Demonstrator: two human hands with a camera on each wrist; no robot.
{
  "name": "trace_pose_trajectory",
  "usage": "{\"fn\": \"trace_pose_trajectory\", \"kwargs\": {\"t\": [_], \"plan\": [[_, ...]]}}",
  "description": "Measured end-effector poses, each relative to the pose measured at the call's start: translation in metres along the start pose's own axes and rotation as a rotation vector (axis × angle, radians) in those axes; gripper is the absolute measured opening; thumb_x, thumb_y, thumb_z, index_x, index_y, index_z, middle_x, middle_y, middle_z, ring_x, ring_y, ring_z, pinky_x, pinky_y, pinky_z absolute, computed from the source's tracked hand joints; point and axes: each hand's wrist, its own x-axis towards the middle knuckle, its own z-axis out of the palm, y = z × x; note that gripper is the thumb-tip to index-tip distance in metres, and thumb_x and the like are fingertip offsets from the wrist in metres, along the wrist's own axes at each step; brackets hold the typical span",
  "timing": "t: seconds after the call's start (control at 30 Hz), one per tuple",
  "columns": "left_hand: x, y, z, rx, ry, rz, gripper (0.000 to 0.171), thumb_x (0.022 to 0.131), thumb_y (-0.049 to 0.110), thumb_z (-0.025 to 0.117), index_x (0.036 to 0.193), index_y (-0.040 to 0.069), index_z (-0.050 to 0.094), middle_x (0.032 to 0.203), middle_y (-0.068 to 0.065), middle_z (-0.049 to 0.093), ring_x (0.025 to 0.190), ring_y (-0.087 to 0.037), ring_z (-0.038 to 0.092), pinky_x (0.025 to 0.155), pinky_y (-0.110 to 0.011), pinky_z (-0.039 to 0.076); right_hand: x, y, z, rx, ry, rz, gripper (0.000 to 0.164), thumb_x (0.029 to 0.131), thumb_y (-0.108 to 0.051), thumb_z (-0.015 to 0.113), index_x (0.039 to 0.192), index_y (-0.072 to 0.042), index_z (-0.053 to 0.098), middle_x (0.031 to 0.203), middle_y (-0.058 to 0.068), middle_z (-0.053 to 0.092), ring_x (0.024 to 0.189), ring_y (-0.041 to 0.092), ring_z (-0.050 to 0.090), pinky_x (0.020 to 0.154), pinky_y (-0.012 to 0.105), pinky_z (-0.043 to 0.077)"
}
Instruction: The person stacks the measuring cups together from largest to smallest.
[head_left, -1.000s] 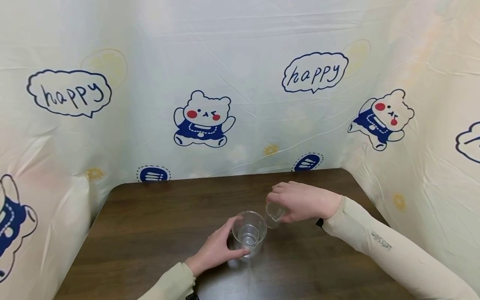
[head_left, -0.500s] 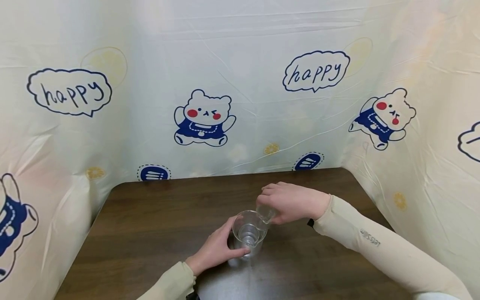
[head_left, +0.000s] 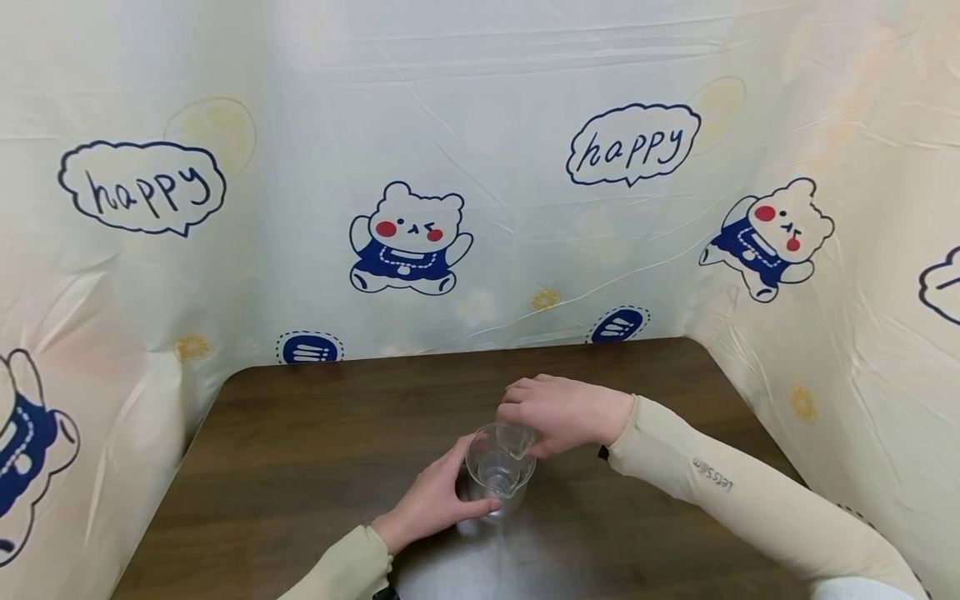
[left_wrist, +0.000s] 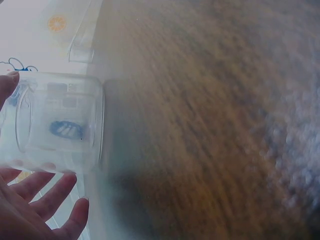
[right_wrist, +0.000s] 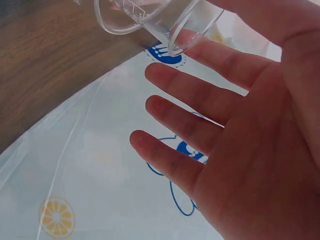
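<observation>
A clear glass beaker [head_left: 520, 498] stands upright on the table. My left hand [head_left: 429, 498] holds it from the left side, thumb at the front and fingers around the far side. Inside it sits a smaller glass vessel, whose inner rim [left_wrist: 23, 120] shows through the wall in the left wrist view. My right hand [head_left: 564, 415] pinches a second, smaller beaker [right_wrist: 197, 22] between thumb and index finger; the other fingers are spread. That small beaker is tilted and overlaps the big beaker's rim in the head view.
The dark wooden table [head_left: 322, 450] has rounded far corners. A pale curtain [head_left: 495, 167] printed with bears and lettering encloses the back and both sides. Long pale sleeves [head_left: 750, 492] cover the arms.
My right hand has carried the small beaker leftward, from beside the big beaker to over its rim. The left hand and the big beaker have stayed in place.
</observation>
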Motion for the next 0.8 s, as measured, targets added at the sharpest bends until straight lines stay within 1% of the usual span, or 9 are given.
{"fn": "trace_pose_trajectory", "kwargs": {"t": [0.2,0.37,0.53,0.7,0.8], "plan": [[-0.001,-0.001,0.000,-0.007,-0.013,-0.005,0.093,0.085,0.060,0.080,0.159,0.027,0.034,0.154,0.003,0.050,0.133,-0.022,0.055,0.102,-0.053,0.050,0.006,-0.002,0.009,-0.004,-0.021,-0.001,0.049,0.085,-0.037,0.088,0.127,-0.019,0.071,0.126,0.000,0.069,0.122,0.020,0.061,0.103,0.041,0.051],[-0.002,-0.001,-0.001,-0.010,-0.010,-0.005,0.093,0.085,0.064,0.079,0.159,0.028,0.034,0.153,0.004,0.050,0.132,-0.021,0.056,0.102,-0.052,0.050,0.011,-0.003,0.016,-0.019,-0.019,-0.013,0.047,0.084,-0.038,0.088,0.125,-0.022,0.071,0.126,-0.001,0.068,0.121,0.019,0.061,0.101,0.039,0.052],[-0.001,0.000,0.000,-0.006,-0.001,-0.001,0.092,0.085,0.061,0.080,0.158,0.029,0.035,0.152,0.003,0.051,0.130,-0.021,0.056,0.102,-0.053,0.049,0.014,-0.004,0.022,-0.035,-0.024,-0.017,0.047,0.084,-0.039,0.089,0.125,-0.022,0.071,0.126,-0.001,0.068,0.120,0.018,0.061,0.100,0.038,0.052],[-0.001,0.000,0.000,0.007,0.007,0.003,0.092,0.084,0.063,0.079,0.158,0.031,0.035,0.152,0.003,0.051,0.130,-0.021,0.056,0.102,-0.053,0.049,0.019,-0.003,0.029,-0.046,-0.017,-0.033,0.051,0.083,-0.038,0.089,0.128,-0.023,0.070,0.125,-0.002,0.067,0.119,0.017,0.060,0.099,0.037,0.052],[-0.001,-0.001,0.001,0.011,0.005,0.001,0.093,0.085,0.065,0.078,0.159,0.031,0.033,0.152,0.003,0.051,0.130,-0.022,0.057,0.101,-0.052,0.050,0.023,-0.004,0.033,-0.049,-0.027,-0.039,0.054,0.084,-0.038,0.089,0.133,-0.025,0.069,0.126,-0.002,0.067,0.120,0.017,0.060,0.098,0.037,0.052]]}}
